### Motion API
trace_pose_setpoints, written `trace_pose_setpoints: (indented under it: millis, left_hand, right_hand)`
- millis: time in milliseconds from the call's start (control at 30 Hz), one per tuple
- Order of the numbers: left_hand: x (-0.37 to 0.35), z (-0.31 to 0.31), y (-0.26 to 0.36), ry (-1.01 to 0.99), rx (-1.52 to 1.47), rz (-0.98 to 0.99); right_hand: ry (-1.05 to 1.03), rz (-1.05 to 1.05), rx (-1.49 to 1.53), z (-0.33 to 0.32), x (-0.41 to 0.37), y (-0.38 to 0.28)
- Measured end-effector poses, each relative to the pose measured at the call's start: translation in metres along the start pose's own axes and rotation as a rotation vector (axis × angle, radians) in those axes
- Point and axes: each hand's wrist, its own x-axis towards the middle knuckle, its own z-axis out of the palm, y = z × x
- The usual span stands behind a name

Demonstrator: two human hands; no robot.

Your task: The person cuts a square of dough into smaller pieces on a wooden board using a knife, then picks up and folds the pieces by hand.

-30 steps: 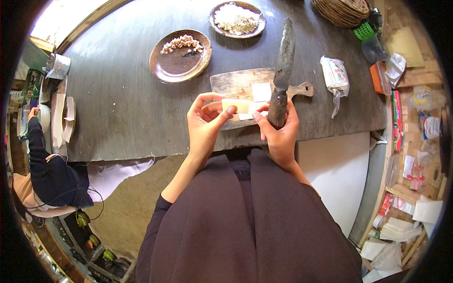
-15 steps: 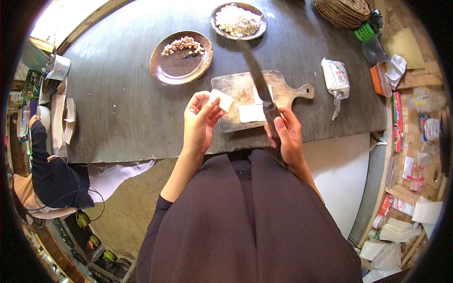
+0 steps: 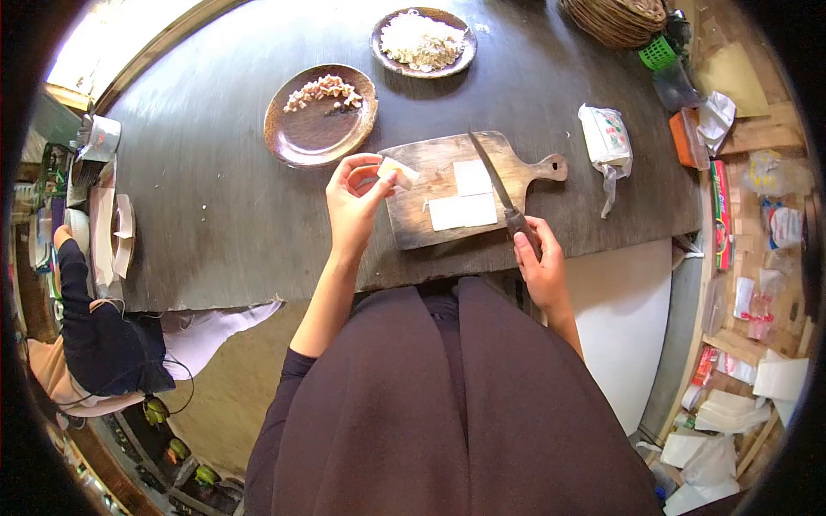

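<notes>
My left hand (image 3: 354,199) pinches a small pale block (image 3: 400,174), perhaps tofu, above the left edge of a wooden cutting board (image 3: 419,161). A kitchen knife (image 3: 490,168) is in my right hand (image 3: 542,262), its dark handle wrapped by my fingers and its blade pointing away over the board. Flat white slabs (image 3: 465,212) of similar look lie on the board, left of the blade. Beyond the board, a brown plate (image 3: 318,148) carries small chopped pinkish-brown pieces (image 3: 324,91) along its far side.
Farther back stands a plate (image 3: 426,72) heaped with pale shreds. A white plastic packet (image 3: 607,138) lies right of the board handle. Metal cup (image 3: 103,138) and cardboard strips are at the table's left end. Another person's dark sleeve (image 3: 77,275) shows at far left. Cluttered shelves line the right.
The knife has swung lower and moved right, with its blade now down by the board. My left hand has shifted slightly left, turning the pale block. The view has tilted a little.
</notes>
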Motion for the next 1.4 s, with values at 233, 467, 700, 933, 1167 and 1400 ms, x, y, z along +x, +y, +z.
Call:
trace_pose_setpoints:
  millis: [233, 467, 700, 933, 1167, 1400]
  left_hand:
    - [0.010, 0.001, -0.016, -0.130, 0.225, -0.054]
    - [0.016, 0.008, -0.022, -0.115, 0.221, -0.139]
    - [0.010, 0.013, -0.014, -0.109, 0.412, -0.062]
    - [0.013, 0.025, -0.009, -0.168, 0.891, 0.337]
    - [0.010, 0.021, -0.011, -0.133, 0.958, 0.372]
    - [0.010, 0.014, -0.009, -0.156, 0.980, 0.434]
  right_hand:
    - [-0.011, 0.044, -0.051, -0.001, -0.012, 0.001]
    - [-0.019, 0.098, -0.037, 0.005, -0.014, 0.004]
    - [-0.055, -0.022, -0.049, 0.020, -0.018, 0.009]
    - [-0.173, 0.071, -0.030, 0.032, -0.019, 0.006]
    - [-0.206, 0.032, -0.049, 0.037, -0.016, 0.010]
    - [-0.187, -0.047, -0.295, 0.044, -0.018, 0.014]
